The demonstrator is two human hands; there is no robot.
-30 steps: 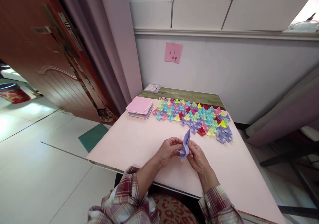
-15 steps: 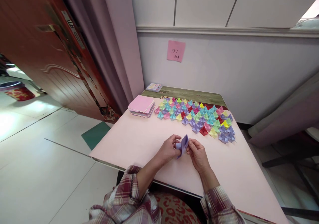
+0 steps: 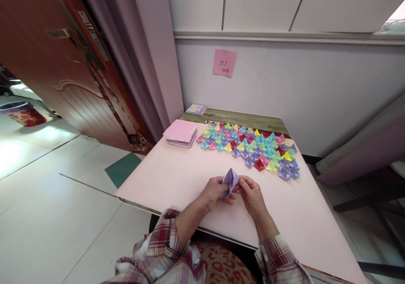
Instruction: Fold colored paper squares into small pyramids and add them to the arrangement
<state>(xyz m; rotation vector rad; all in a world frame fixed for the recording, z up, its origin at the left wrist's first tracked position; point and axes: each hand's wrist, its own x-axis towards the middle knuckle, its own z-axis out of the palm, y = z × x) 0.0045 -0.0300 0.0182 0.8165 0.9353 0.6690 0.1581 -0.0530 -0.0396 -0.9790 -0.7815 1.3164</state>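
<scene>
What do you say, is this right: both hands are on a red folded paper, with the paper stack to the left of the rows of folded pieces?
Colour's wrong: the folded paper is purple, per the head view. The left hand and right hand are both on it, and the paper stack is left of the folded pieces.

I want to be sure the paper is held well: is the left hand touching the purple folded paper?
Touching. The head view shows the thumb of the left hand lying against the left side of the purple folded paper.
</scene>
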